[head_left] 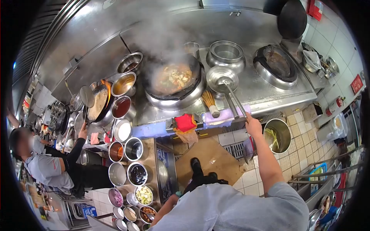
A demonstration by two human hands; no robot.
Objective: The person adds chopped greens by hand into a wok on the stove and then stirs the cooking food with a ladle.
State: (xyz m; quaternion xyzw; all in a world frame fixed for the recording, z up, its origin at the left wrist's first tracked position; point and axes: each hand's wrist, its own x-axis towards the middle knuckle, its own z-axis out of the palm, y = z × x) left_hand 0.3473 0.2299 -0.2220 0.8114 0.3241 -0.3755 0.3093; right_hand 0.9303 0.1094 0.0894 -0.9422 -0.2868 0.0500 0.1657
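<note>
My right hand (253, 124) is closed around the end of a long-handled ladle (236, 99). The ladle's bowl rests in a round perforated strainer (217, 75) on the steel range. Low beside my body is my left hand (174, 198), close to a small teal patch; its fingers are too hidden to read. A bamboo wok brush (209, 101) lies left of the ladle handle. Behind it, a large wok (173, 79) steams over a burner, with pale and orange pieces of food in broth. A red cloth (185, 123) hangs at the range's front edge.
A steel pot (220, 56) and a second wok (274, 63) stand at the back right. Several containers of sauces and chopped food line the left counter (158, 181). A co-worker (58, 165) tends a flaming wok (99, 102). A bucket (278, 135) stands on the floor.
</note>
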